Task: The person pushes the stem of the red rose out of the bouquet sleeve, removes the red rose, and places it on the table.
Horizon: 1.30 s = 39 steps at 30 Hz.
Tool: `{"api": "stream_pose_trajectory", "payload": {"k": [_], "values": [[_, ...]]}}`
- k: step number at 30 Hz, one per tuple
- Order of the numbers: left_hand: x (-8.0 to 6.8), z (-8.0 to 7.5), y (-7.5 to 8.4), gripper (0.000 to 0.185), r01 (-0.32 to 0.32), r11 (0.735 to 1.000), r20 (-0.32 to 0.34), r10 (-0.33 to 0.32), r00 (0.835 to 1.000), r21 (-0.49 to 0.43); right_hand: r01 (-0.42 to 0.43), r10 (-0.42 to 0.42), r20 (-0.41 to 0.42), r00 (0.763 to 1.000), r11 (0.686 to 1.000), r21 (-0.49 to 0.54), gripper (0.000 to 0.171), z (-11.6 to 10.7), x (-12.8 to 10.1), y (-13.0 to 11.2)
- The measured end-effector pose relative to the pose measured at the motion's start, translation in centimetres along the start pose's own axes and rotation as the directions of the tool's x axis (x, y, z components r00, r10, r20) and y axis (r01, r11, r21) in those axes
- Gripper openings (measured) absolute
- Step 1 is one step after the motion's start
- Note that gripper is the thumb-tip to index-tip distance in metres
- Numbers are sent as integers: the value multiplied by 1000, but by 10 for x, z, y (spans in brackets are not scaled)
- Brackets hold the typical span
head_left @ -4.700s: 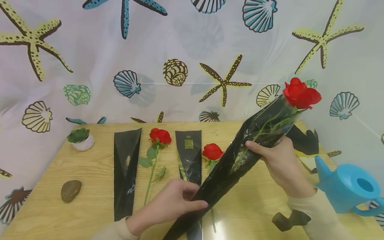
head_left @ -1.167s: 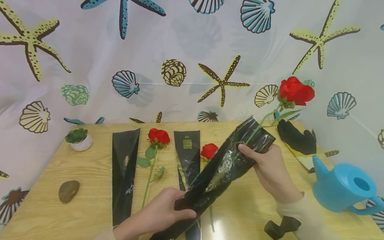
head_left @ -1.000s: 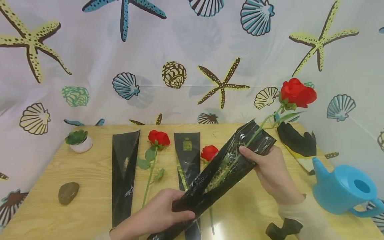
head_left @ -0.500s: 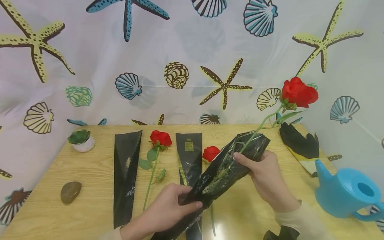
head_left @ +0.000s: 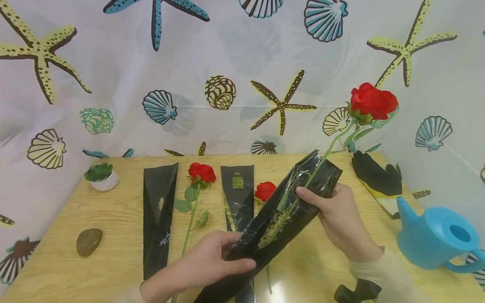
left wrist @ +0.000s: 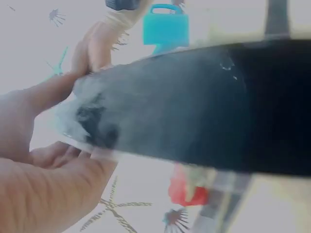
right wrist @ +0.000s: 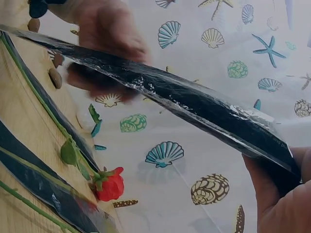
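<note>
A black cone-shaped sleeve (head_left: 280, 210) is held in the air above the wooden table (head_left: 113, 235), slanting from low near the viewer up toward the far right. A red rose (head_left: 373, 101) stands clear of the sleeve's wide mouth; its green stem (head_left: 333, 145) enters the mouth and runs down inside, showing faintly through the film.

The left hand (head_left: 204, 267) grips the narrow lower part of the sleeve: the thumb lies across the front face, the curled fingers pass behind, and the film is pinched between them. The left wrist view is blurred but shows the sleeve (left wrist: 204, 102) crossing above the palm with the thumb along its edge.

The right hand (head_left: 341, 219) grips the sleeve just below its mouth; the thumb (head_left: 308, 198) presses on the front face where the stem passes, and the remaining fingers wrap round the back. In the right wrist view the sleeve's wide end (right wrist: 272, 145) disappears into that closed grasp.

On the table behind lie two flat black sleeves (head_left: 159, 210) (head_left: 238, 191), each with a rose just to its right (head_left: 202, 172) (head_left: 265, 191). At the left are a small potted succulent (head_left: 99, 176) and a brown stone (head_left: 89, 241). At the right are a black glove (head_left: 377, 176) and a blue watering can (head_left: 439, 237), well apart from the hands.
</note>
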<state>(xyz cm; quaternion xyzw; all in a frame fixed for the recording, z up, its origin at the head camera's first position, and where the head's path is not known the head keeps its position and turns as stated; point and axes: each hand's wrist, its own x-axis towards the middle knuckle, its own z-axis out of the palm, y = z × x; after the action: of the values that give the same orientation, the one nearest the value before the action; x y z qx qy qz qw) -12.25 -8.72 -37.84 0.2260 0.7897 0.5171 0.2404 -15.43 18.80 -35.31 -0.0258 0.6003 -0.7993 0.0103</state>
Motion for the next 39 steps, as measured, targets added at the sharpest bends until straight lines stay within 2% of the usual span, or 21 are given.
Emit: {"api": "stream_pose_trajectory", "payload": {"k": [3, 6, 10, 15, 17, 19, 23, 28, 33, 39], "values": [[4, 2, 10, 41, -45, 996, -33, 42, 999, -73, -15, 15, 7, 1000, 1000, -15, 38, 6, -1, 1], [9, 8, 19, 35, -75, 989, -36, 71, 997, -124, -26, 27, 12, 1000, 999, -32, 39, 9, -1, 2], [9, 12, 24, 31, -78, 990, -62, 71, 996, -117, 3, -3, 21, 1000, 1000, 7, 35, 4, 1, -3], [7, 13, 24, 26, -62, 993, -71, 55, 996, -101, 108, -109, -4, 994, 978, 181, 25, -14, 10, -21], [6, 14, 23, 24, -62, 993, -60, 57, 997, -96, 127, -125, -24, 992, 970, 206, 27, -20, 13, -26], [5, 14, 23, 22, -63, 993, -46, 58, 997, -104, 124, -118, -41, 992, 973, 197, 29, -24, 15, -30], [4, 15, 23, 15, -15, 993, -25, 13, 1000, -117, 115, -106, -76, 991, 985, 130, 25, -27, 17, -34], [1, 13, 24, 10, 22, 986, 19, -19, 1000, -165, 133, -124, -83, 989, 983, 125, 19, -30, 19, -38], [-3, 10, 26, 24, 12, 966, 74, 7, 997, -258, 182, -175, -52, 983, 960, 213, 17, -38, 24, -42], [-6, 6, 25, 33, 28, 943, 96, 4, 995, -331, 235, -235, -45, 971, 901, 364, 13, -52, 31, -51]]}}
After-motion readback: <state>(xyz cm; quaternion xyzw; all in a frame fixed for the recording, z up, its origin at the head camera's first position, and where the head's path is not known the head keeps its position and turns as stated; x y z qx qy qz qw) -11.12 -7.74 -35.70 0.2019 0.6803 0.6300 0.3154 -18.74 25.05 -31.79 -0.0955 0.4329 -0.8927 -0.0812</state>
